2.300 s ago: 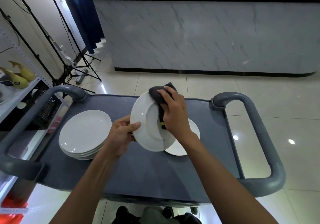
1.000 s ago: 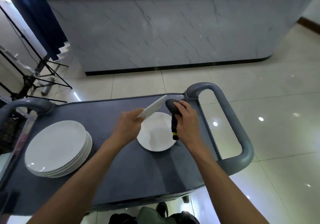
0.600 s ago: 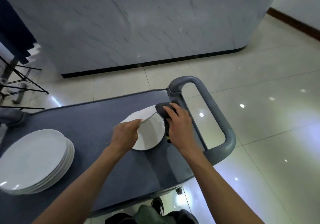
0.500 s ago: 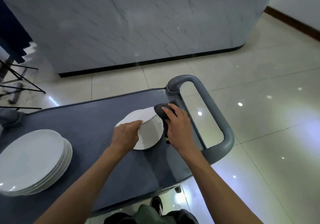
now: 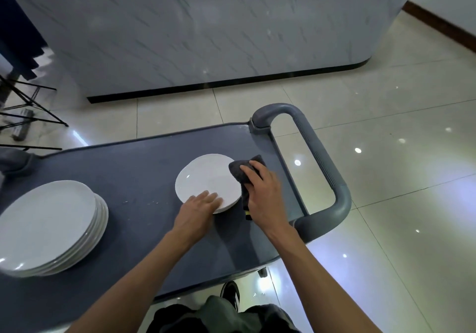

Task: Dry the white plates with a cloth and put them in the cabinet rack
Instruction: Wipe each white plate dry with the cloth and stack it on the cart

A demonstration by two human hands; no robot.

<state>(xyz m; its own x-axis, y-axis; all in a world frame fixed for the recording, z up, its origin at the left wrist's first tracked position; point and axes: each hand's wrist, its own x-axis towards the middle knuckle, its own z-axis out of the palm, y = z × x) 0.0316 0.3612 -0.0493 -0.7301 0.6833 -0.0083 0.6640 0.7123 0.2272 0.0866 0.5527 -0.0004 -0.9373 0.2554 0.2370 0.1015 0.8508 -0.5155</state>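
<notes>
Cabinet rack not in view, so where plates end up can't be told. Big plate stack on the left end of the cart top is cut off by the frame edge; about five rims show but exact count unclear. Small plate pile sits right of centre on the cart top; edge at lower right looks like two stacked plates, hard to confirm. Near rim of that pile is covered by left hand. Left hand lies flat, fingers straight and spread a little, fingertips resting on the top plate's near edge, palm over the cart top, nothing grasped. Right hand is just right of the pile, fingers curled over the dark cloth, holding it bunched. Cloth touches the pile's right rim; its lower part is hidden under the palm, a small yellow tag pokes out below the hand. Whether cloth rests on the plate face or just beside it can't be told. Cart handle loops off to the right, beside the right hand but apart from it. Marble counter front behind is motion-blurred, top cut off. Tripod legs at far left, blurred. Person's legs and a shoe partly hidden under the cart edge
</notes>
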